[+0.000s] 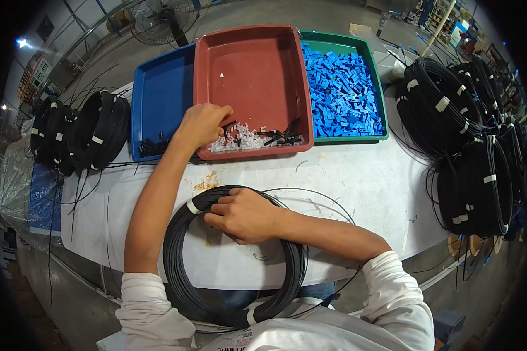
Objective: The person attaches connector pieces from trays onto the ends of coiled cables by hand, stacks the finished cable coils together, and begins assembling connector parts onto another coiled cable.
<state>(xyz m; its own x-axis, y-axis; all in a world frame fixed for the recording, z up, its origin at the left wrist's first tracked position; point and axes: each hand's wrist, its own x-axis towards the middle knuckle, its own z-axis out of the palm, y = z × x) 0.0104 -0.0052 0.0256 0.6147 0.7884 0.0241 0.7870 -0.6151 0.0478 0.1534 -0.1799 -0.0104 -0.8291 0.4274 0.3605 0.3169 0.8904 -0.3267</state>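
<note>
My left hand [202, 125] reaches over the near left corner of the red tray [249, 70], fingers curled together beside a pile of small clear-white plastic pieces [246, 139]. Whatever is between those fingertips is too small or hidden to make out. Below it, a large coil of black cable [175, 257] lies on the table's near edge and against my body, bound with white tape bands. My right hand [243, 215] is closed on the upper part of this coil, its knuckles up and fingers bent inward. Some black pieces [281, 137] lie among the white ones.
A blue tray [163, 88] with a few black pieces stands left of the red one. The green tray [385, 120] at right holds many blue plastic pieces [342, 93]. More black cable coils [99, 128] stand at left, others [474, 187] at right. A fan [164, 20] stands behind.
</note>
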